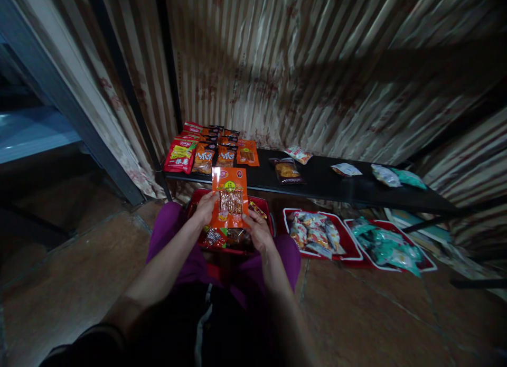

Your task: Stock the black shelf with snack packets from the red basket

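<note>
Over the near red basket: orange snack packet held up, printed face to camera, overlapping shelf's front edge in view.
Left hand: clamped on packet's left edge.
Right hand: clamped on packet's lower right corner.
Near basket contents: mixed small packs, partly hidden by packet and hands.
Black shelf, left end: red packets stacked at front left corner; brown-orange packets lined up beside; similar orange packet set to their right.
Shelf middle: dark packet laid by front edge, white-orange packet by back edge.
Shelf, toward right end: white packets and teal packet spread out.
Middle basket: filled with white-orange packs.
Right basket: filled with teal packs, one hung over front edge.
</note>
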`<state>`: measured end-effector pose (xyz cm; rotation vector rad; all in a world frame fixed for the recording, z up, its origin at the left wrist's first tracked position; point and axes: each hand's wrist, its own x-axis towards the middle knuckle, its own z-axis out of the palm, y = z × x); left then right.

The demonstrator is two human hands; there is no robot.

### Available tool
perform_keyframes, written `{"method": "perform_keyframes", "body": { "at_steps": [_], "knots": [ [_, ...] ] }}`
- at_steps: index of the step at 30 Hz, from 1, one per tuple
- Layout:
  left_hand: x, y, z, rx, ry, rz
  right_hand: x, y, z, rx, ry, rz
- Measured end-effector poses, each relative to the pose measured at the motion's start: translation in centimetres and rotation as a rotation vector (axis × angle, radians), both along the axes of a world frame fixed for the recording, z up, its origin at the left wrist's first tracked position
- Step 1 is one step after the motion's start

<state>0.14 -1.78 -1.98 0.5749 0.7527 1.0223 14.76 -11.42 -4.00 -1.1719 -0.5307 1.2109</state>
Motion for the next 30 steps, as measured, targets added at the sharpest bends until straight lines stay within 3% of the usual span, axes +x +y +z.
{"method": "perform_keyframes", "body": {
  "at_steps": [13,26,30],
  "knots": [
    [-0.8,-1.4,0.2,0.125,-0.071,-0.311,-0.4,0.6,0.2,0.111,0.007,-0.184],
    [-0.6,-1.7,1.0,0.197,-0.045,-0.305,-0.3,0.7,0.0,0.144,-0.014,-0.179],
    [-0.2,-1.9,1.2,0.187,-0.035,-0.297,-0.1,0.9,-0.8,0.136,-0.185,-0.253]
  ]
}}
